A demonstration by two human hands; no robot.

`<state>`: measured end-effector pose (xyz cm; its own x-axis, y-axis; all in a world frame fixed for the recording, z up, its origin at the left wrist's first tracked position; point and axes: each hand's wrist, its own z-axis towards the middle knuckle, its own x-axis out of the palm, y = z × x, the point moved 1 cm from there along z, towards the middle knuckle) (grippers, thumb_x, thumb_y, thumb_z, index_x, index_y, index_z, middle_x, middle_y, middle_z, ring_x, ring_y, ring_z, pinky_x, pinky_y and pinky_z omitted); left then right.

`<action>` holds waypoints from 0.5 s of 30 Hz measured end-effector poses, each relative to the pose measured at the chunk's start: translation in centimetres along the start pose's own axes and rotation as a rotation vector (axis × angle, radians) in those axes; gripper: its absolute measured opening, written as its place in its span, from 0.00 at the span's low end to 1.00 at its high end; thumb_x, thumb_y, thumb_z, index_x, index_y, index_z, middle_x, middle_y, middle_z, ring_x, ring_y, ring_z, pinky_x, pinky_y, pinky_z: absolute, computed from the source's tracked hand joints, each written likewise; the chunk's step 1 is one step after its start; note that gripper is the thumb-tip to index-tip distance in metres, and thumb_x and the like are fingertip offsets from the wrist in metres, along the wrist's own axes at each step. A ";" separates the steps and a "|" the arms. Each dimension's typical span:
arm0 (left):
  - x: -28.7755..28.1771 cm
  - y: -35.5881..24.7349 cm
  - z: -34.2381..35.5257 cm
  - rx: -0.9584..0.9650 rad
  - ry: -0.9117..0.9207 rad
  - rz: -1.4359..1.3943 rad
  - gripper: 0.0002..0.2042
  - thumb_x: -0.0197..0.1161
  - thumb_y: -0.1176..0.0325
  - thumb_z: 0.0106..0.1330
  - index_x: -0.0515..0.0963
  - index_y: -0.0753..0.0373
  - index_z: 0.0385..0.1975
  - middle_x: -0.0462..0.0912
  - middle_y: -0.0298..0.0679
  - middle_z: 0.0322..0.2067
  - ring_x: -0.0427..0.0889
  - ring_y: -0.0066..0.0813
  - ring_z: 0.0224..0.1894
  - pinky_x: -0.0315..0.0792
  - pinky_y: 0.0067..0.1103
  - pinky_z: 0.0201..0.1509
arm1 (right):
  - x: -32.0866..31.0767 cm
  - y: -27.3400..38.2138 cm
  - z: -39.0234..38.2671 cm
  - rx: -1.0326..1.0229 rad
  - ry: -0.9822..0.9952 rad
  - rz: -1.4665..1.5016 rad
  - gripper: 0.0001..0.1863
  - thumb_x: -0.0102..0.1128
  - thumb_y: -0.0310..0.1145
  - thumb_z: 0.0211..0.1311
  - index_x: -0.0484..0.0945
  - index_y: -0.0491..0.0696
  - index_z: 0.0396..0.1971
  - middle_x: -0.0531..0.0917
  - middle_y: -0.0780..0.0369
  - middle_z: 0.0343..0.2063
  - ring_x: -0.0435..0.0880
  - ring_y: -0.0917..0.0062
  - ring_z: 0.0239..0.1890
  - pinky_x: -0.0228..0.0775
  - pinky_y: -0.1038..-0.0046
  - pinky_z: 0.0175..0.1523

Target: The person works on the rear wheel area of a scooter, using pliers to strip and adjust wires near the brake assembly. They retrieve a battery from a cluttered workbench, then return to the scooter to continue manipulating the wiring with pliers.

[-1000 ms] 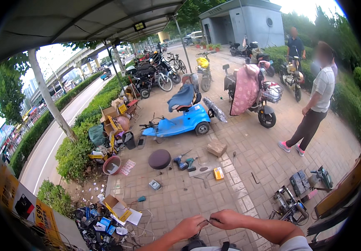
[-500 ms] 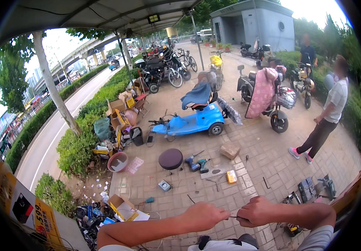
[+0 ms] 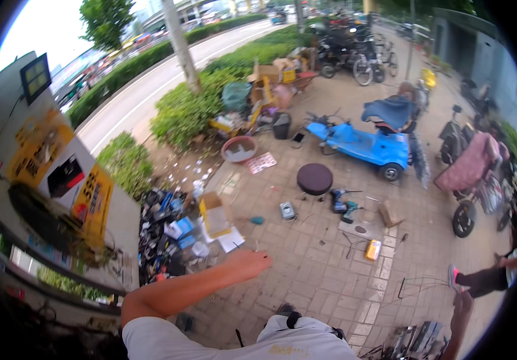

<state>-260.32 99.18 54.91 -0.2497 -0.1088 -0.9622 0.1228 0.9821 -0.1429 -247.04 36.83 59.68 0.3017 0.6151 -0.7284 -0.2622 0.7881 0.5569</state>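
Note:
My left hand (image 3: 248, 263) reaches forward over the brick paving (image 3: 306, 276), fingers curled into a loose fist with nothing visible in it. It hovers near an open cardboard box (image 3: 213, 213) and some white sheets. At the lower right edge my right forearm rises, and the right hand (image 3: 463, 300) is small and blurred, so its grip is unclear. A thin wire frame (image 3: 420, 283) lies on the paving just left of it. My white shirt fills the lower middle.
A blue scooter (image 3: 360, 141), a round dark stool (image 3: 314, 178), power drills (image 3: 342, 204) and a small yellow box (image 3: 372, 249) stand ahead. A heap of parts (image 3: 165, 231) lies left beside a yellow sign board (image 3: 60, 174). Another person's leg and pink shoe (image 3: 454, 276) are at right.
The view has swung left and down. My hands, held close together over a thin dark piece before, are now far apart; the left arm stretches forward alone.

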 end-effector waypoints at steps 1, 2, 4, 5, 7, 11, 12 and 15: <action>2.2 0.4 -2.3 -0.038 -0.002 -0.032 0.07 0.51 0.69 0.61 0.72 0.60 0.36 0.77 0.40 0.32 0.81 0.41 0.33 0.75 0.36 0.29 | 0.2 -5.2 0.0 0.030 0.064 -0.035 0.12 0.46 0.34 0.64 0.69 0.40 0.27 0.63 0.65 0.19 0.61 0.78 0.23 0.55 0.74 0.29; 3.6 0.8 -3.0 -0.035 -0.004 -0.043 0.06 0.51 0.69 0.60 0.72 0.61 0.34 0.78 0.40 0.32 0.81 0.41 0.32 0.74 0.36 0.28 | 0.4 -8.3 -1.1 0.269 0.091 0.075 0.13 0.45 0.35 0.63 0.69 0.40 0.26 0.62 0.65 0.19 0.61 0.78 0.24 0.55 0.74 0.30; 4.5 7.5 -5.3 -0.481 -0.058 -0.078 0.05 0.53 0.68 0.60 0.74 0.61 0.30 0.78 0.43 0.30 0.82 0.40 0.32 0.74 0.36 0.26 | 1.8 -10.8 -3.2 0.127 0.340 -0.182 0.08 0.56 0.34 0.60 0.79 0.46 0.34 0.82 0.55 0.31 0.78 0.66 0.33 0.71 0.64 0.43; 3.3 11.0 -5.2 -0.679 -0.124 -0.103 0.05 0.54 0.68 0.59 0.75 0.61 0.28 0.79 0.45 0.28 0.82 0.39 0.32 0.73 0.35 0.25 | 2.1 -11.9 -4.6 0.174 0.409 -0.215 0.08 0.55 0.29 0.57 0.79 0.44 0.35 0.82 0.57 0.33 0.78 0.67 0.33 0.71 0.66 0.41; 0.6 23.5 -11.0 -0.897 -0.412 0.193 0.10 0.60 0.62 0.57 0.75 0.62 0.31 0.80 0.48 0.30 0.82 0.46 0.30 0.74 0.39 0.29 | 4.4 -18.7 -6.3 0.265 0.484 -0.308 0.14 0.47 0.35 0.62 0.71 0.37 0.32 0.74 0.56 0.23 0.70 0.66 0.26 0.59 0.66 0.32; 0.5 30.7 -15.9 -1.405 -0.211 0.273 0.24 0.67 0.51 0.51 0.75 0.64 0.40 0.80 0.45 0.35 0.81 0.40 0.38 0.75 0.32 0.41 | 4.2 -10.1 -6.6 0.535 0.400 -0.329 0.13 0.50 0.34 0.55 0.73 0.36 0.25 0.76 0.44 0.26 0.75 0.54 0.31 0.63 0.59 0.36; 3.4 31.6 -16.3 -1.431 -0.134 0.207 0.26 0.69 0.52 0.49 0.75 0.65 0.42 0.81 0.45 0.37 0.81 0.39 0.39 0.75 0.32 0.42 | 5.5 -9.3 -6.4 0.317 0.145 -0.380 0.14 0.49 0.34 0.55 0.73 0.36 0.22 0.76 0.45 0.22 0.76 0.54 0.27 0.64 0.60 0.33; 15.0 25.3 -5.2 -1.106 -0.086 -0.097 0.26 0.70 0.56 0.46 0.76 0.68 0.42 0.82 0.52 0.38 0.81 0.46 0.43 0.74 0.38 0.47 | 4.6 -11.8 -6.3 0.523 0.165 -0.175 0.12 0.49 0.32 0.54 0.72 0.36 0.24 0.74 0.45 0.21 0.76 0.56 0.25 0.65 0.63 0.32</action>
<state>-265.98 123.24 38.03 -0.1394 -0.1612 -0.9770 -0.8278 0.5605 0.0256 -248.37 30.19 47.25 0.1421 0.4962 -0.8565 0.2800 0.8098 0.5156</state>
